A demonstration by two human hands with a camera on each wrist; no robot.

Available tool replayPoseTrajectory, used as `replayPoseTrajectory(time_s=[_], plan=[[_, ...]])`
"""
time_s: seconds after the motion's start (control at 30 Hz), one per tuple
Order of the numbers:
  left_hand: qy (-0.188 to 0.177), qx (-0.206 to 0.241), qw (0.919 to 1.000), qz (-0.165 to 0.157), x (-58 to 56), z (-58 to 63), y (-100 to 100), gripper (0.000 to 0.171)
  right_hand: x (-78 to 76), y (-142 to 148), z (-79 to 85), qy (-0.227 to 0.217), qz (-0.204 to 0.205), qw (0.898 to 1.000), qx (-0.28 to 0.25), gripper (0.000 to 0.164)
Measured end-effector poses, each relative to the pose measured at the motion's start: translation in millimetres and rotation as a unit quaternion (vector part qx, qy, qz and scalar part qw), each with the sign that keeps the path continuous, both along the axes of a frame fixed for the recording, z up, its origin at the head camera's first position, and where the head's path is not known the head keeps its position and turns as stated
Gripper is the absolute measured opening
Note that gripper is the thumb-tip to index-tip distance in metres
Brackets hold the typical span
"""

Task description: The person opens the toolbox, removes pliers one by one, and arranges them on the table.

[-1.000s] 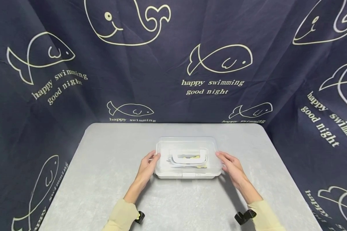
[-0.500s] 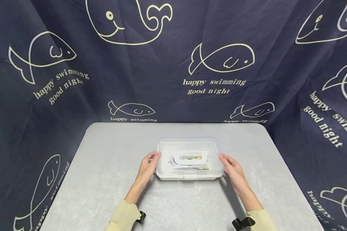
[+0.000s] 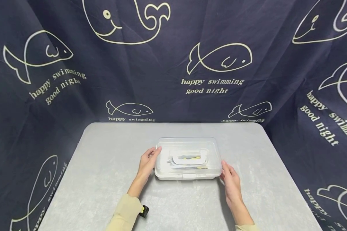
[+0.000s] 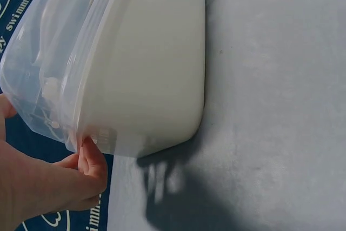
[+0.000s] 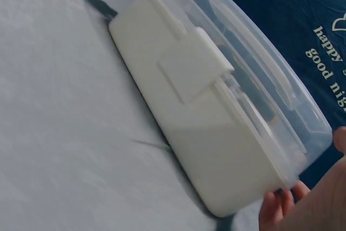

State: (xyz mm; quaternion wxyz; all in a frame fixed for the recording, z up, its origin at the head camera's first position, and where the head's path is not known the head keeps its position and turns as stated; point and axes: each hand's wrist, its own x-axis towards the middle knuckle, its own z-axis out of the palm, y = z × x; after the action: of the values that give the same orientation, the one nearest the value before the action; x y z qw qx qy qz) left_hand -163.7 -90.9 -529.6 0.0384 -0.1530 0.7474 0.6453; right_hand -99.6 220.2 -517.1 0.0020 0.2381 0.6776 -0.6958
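Observation:
A storage box [image 3: 188,176] with a white base and a clear lid [image 3: 164,147] stands on the table, its white carrying handle lying flat on top. Blurred yellow and dark items show through the lid. At its left end my left hand [image 3: 148,162] grips the rim, thumb on the lid; in the left wrist view the fingers [image 4: 93,160] curl under the lid's edge. My right hand [image 3: 231,181] holds the near right corner, with fingertips [image 5: 271,204] under the rim in the right wrist view. The white front latch [image 5: 197,66] lies against the base.
The grey table [image 3: 110,141] has rounded far corners. Dark blue curtains [image 3: 167,80] with fish drawings and lettering hang behind it and at both sides. A small black device [image 3: 144,211] is strapped at the left wrist.
My right hand has slid toward the box's near right corner, its forearm turning inward. My left hand has shifted slightly toward the far side. The box stays nearly in place.

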Motion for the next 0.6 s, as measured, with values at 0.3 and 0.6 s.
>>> replayPoseTrajectory(time_s=[0.3, 0.6], plan=[[-0.003, 0.013, 0.9999, 0.001, -3.1, -0.1, 0.8, 0.076, 18.2, -16.9, -11.6, -0.02, -0.078, 0.996, -0.044, 0.056], [-0.005, 0.013, 0.9998, -0.011, -2.6, -2.8, -3.5, 0.08, 30.1, -34.8, -20.5, -0.05, -0.063, 0.993, -0.084, 0.042]])
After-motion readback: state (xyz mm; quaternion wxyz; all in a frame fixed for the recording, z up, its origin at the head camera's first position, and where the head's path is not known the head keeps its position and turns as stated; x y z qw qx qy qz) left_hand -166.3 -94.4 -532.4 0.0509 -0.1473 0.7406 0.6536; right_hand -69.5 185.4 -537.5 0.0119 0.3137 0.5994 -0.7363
